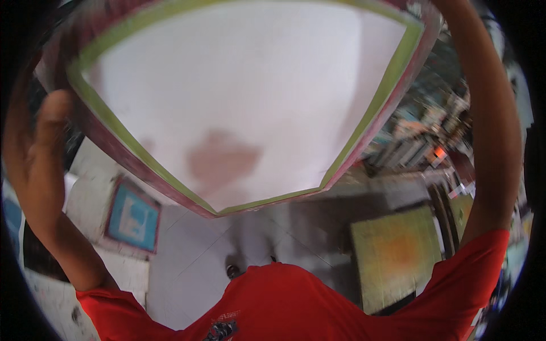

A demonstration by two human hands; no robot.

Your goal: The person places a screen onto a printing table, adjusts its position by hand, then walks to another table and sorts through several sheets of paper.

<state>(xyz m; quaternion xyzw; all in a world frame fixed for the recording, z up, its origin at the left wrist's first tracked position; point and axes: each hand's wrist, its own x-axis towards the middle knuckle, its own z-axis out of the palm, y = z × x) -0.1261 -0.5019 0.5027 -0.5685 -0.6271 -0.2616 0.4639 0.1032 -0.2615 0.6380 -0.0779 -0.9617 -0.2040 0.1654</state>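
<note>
Large flat white panel with a green inner border and dark red outer edge (244, 96) is held overhead, close to the camera, filling the upper frame; surface smooth, matte, with a faint reddish smudge near its lower corner. Left hand (42, 142) grips the panel's left edge, thumb visible against the rim. Right forearm rises along the right side; right hand is out of view. Below: red fabric shirt (296, 307), pale tiled floor (193, 256), blue-framed picture (132, 219), yellow-green square board (395, 253).
</note>
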